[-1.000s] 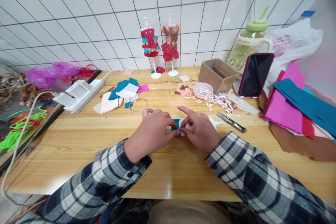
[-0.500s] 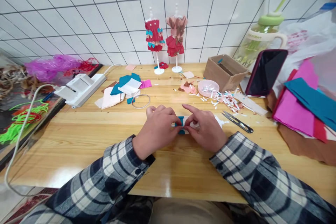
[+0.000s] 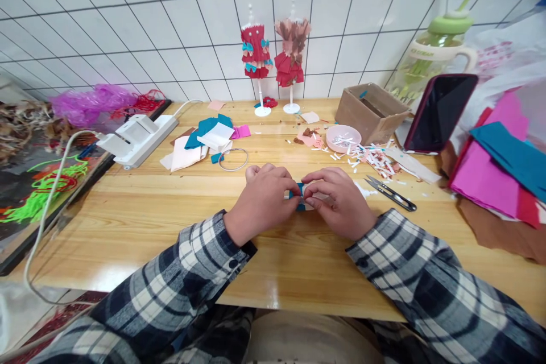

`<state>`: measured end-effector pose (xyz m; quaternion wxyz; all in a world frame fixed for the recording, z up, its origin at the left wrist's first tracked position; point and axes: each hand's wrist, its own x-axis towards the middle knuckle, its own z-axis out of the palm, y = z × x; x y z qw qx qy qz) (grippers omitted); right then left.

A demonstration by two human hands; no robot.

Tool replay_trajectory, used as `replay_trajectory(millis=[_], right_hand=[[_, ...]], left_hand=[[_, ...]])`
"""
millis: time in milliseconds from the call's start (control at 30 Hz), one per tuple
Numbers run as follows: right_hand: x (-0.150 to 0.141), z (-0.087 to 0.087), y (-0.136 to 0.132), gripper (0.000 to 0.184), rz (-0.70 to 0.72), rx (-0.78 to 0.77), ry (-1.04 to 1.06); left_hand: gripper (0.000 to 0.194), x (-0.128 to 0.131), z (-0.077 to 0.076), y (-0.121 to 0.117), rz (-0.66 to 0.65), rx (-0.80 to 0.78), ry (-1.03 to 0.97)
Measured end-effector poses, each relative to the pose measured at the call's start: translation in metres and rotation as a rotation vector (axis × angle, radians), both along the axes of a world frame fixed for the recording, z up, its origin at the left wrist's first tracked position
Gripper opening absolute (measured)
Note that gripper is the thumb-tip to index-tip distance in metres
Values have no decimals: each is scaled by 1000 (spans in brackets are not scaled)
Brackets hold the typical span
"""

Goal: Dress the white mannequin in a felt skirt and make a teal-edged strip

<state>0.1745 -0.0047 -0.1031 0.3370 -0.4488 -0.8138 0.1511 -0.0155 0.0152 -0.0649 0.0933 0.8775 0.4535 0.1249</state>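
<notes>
Fingertips of my left hand pinch a small piece of teal paper that lies low over the wooden table. My right hand meets it from the other side, thumb and fingers closed on the same piece. Pale paper shows beside the teal, and most of it is hidden by my fingers. Thread snips lie to the right of my right hand. A thin metal ring rests beyond my left hand, by folded teal and white papers.
Two small dress stands stand against the tiled wall. A pink dish with paper bits sits before a cardboard box. To the right are a phone, a jug and coloured paper; a power strip lies left.
The camera view has shifted, so everything sits a little further right and higher. My right index finger, raised before, has curled down to the teal paper. Both hands stay on it.
</notes>
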Motion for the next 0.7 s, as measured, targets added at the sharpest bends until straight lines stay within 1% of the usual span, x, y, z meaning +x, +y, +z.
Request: replay_trajectory(millis=[233,433,700], right_hand=[[-2,-7,2,7,-53,-2,-29],[-2,-8,2,4,-47,-4,-45],[-2,-6,1,6,-58,8,-108]], left_hand=[[11,-1,-2,1,-11,-15,-23],[9,-3,-3,4,-18,-16,-34],[9,-5,-5,8,-39,-22,-15]])
